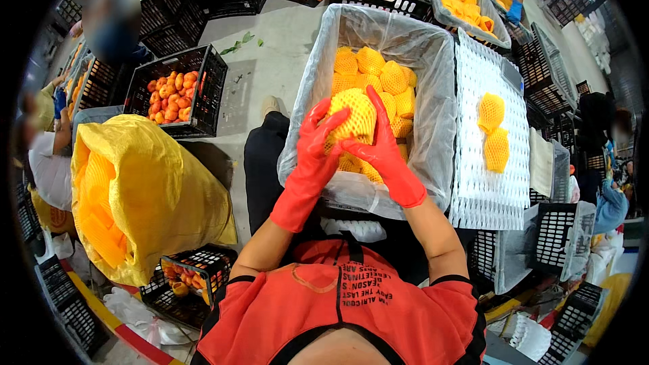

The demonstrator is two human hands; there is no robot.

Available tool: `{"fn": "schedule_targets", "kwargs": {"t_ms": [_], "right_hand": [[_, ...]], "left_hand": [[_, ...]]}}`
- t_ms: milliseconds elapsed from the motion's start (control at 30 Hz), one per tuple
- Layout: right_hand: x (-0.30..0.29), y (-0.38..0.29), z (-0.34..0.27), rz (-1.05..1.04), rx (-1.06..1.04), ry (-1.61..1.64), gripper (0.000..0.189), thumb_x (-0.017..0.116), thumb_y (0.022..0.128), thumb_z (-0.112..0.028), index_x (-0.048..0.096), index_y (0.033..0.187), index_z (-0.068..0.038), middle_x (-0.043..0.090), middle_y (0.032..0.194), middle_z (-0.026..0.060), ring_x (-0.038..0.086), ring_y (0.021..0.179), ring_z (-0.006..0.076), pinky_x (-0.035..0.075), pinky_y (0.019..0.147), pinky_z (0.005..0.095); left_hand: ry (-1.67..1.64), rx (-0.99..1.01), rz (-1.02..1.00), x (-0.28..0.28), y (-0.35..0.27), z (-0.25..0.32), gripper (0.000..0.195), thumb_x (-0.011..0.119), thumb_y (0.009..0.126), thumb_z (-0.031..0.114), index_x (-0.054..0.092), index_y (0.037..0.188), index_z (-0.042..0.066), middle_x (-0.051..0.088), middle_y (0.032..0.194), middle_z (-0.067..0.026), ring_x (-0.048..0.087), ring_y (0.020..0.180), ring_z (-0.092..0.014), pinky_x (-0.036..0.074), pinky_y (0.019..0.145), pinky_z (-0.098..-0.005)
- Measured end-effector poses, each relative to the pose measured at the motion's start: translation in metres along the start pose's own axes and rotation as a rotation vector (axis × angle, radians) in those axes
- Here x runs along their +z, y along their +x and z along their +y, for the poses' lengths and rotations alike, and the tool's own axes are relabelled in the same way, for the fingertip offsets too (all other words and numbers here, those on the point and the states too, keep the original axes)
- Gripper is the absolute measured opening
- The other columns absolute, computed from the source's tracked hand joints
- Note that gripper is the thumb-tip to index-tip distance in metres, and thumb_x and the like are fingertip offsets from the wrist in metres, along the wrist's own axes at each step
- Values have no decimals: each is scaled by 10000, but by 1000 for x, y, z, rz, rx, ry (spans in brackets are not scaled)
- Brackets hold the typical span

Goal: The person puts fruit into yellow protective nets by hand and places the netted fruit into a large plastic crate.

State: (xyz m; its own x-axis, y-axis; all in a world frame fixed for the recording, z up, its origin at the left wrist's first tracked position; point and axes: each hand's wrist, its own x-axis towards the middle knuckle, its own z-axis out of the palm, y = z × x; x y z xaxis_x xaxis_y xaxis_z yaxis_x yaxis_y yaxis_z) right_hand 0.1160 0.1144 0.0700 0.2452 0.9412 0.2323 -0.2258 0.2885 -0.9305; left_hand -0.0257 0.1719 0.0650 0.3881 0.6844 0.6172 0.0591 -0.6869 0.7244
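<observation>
A fruit in a yellow foam net sleeve [355,111] is held between my two hands, above a crate lined with translucent plastic [431,61]. My left hand [317,147], in a red rubber glove, grips it from its left side. On its right side my right hand [383,144], gloved the same way, has thumb and fingers around it. Several more fruits in yellow foam nets [393,78] lie in the crate below. Two other netted pieces [494,132] rest on a white foam net sheet [469,182] right of the crate.
A black crate of orange-red fruit [215,71] stands on the floor at left. Nearer is a yellow woven sack [172,177] holding foam nets. Another fruit crate [185,309] sits below it. Crates of netted fruit [459,2] stand beyond; other people are around, one wearing a blue glove [514,10].
</observation>
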Motion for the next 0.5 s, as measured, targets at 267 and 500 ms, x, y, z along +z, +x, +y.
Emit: {"fn": "schedule_targets", "kwargs": {"t_ms": [267,500], "right_hand": [[-10,-3,10,102,167,131,733,832,715,6,470,1343,-105,560,1261,79,561,1167,189,497,974,332],[-15,-4,-5,-104,222,210,490,740,802,-113,562,1252,-39,599,1233,52,572,1150,158,450,1021,312]], "left_hand": [[-83,-380,132,7,-7,-2,134,573,919,48,639,1032,20,655,1029,-152,612,979,-283,470,882,-357],[-641,-649,285,7,2,1,205,516,1009,160,609,1093,-2,664,1011,-65,621,901,-135,505,822,-280]]}}
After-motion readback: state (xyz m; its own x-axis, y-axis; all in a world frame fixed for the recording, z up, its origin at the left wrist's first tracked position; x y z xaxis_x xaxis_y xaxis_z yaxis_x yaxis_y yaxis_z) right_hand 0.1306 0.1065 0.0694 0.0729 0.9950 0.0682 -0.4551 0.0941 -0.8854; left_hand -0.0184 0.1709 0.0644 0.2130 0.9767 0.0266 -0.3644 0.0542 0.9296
